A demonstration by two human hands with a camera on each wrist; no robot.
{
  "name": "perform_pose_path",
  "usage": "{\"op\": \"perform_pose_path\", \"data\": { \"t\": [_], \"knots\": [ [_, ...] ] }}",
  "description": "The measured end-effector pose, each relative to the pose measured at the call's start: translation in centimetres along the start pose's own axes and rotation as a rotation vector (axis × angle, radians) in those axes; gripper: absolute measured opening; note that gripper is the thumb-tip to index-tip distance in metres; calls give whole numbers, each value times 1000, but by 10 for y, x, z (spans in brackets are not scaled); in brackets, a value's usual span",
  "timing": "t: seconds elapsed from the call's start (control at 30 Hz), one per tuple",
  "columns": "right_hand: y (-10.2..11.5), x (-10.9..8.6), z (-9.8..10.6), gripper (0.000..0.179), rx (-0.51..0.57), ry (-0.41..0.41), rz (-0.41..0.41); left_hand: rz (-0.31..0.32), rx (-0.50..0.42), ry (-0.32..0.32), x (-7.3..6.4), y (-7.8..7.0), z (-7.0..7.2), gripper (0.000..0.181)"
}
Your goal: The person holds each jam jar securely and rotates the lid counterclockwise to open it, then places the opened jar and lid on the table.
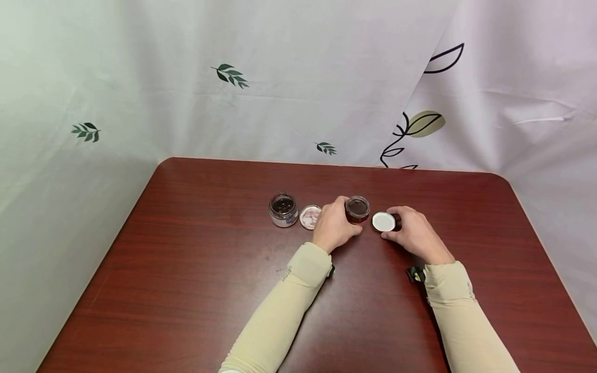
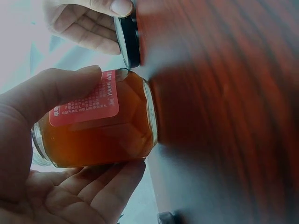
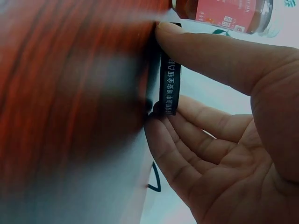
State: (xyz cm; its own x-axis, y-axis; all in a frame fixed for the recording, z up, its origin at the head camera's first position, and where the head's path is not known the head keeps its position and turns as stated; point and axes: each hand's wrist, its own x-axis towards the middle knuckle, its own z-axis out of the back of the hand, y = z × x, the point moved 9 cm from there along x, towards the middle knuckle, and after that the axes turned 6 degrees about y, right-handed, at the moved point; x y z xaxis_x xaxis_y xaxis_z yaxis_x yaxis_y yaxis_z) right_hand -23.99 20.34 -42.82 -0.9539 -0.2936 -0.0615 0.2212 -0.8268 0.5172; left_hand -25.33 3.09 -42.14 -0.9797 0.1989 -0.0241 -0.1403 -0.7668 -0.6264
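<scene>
My left hand (image 1: 335, 226) grips a lidless glass jar (image 2: 100, 126) of amber-brown contents, its thumb lying across a pink label with white print. The jar stands upright, its bottom right at the tabletop. Just right of it, my right hand (image 1: 415, 231) pinches a black jar lid (image 3: 170, 79) by the edge between thumb and fingers. White print runs along the lid's side, and its white inner face points up in the head view. The lid is close over the table, a short gap from the jar.
Left of my left hand, a second jar lid (image 1: 310, 217) lies with its stained pale inside up, partly behind the hand. Beside it stands another open glass jar (image 1: 283, 211) with dark contents. The reddish-brown table (image 1: 210, 290) ends at a white leaf-patterned curtain (image 1: 289, 103).
</scene>
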Motion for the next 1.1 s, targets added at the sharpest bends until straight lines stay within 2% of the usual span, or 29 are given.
{"op": "perform_pose_path", "data": {
  "t": [0.7,0.93,1.1],
  "knots": [
    [1,2,-3,59,36,11,6,-12,-8,11,-2,0,1,64],
    [0,0,-2,65,57,23,-13,-42,-45,67,-4,0,3,85],
    [0,-2,2,68,53,11,-3,-40,-88,84,-7,1,16,93]
  ]
}}
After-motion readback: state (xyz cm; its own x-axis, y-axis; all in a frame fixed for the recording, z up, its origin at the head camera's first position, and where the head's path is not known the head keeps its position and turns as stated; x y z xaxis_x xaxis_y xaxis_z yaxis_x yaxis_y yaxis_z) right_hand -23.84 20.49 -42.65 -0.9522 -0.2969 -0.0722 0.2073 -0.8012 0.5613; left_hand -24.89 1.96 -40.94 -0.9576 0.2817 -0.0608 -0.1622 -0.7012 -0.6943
